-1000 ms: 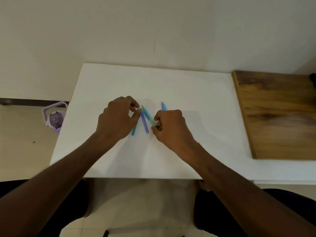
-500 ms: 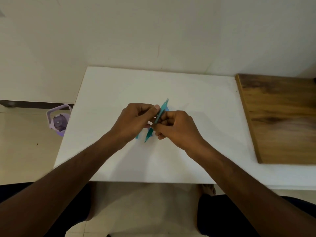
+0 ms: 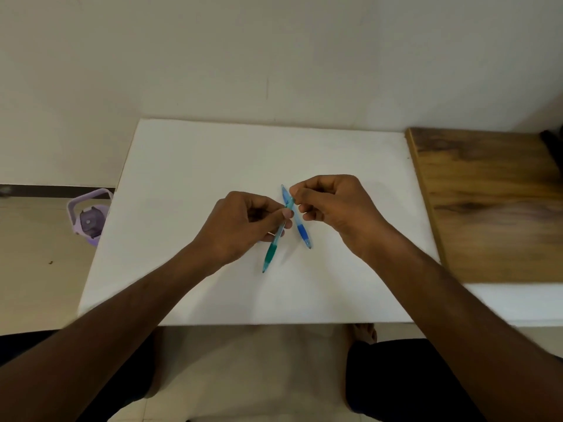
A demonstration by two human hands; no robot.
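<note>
Since half a second ago the hands have drawn slightly apart, uncovering a second pen between them. The left hand [image 3: 240,229] pinches the green pen [image 3: 271,250] at mid-barrel between thumb and fingertips, the pen slanting from centre frame down toward its tip at lower left, apparently lifted just off the white surface [image 3: 182,178]. The right hand [image 3: 338,208], fingers curled, closes thumb and forefinger about the upper end of the same pen; whether it also touches the blue pen [image 3: 300,228] cannot be told. The blue pen seems to lie on the surface just right of the green one, crossing behind its upper end. The step appears to be working the green pen's top end while the barrel is steadied. To do it well, the left pinch should stay firm, the right hand should act along the pen's axis rather than sideways, and the blue pen should be left undisturbed. A wooden board [image 3: 487,208] lies at right; a purple container [image 3: 88,217] stands on the floor at left.
</note>
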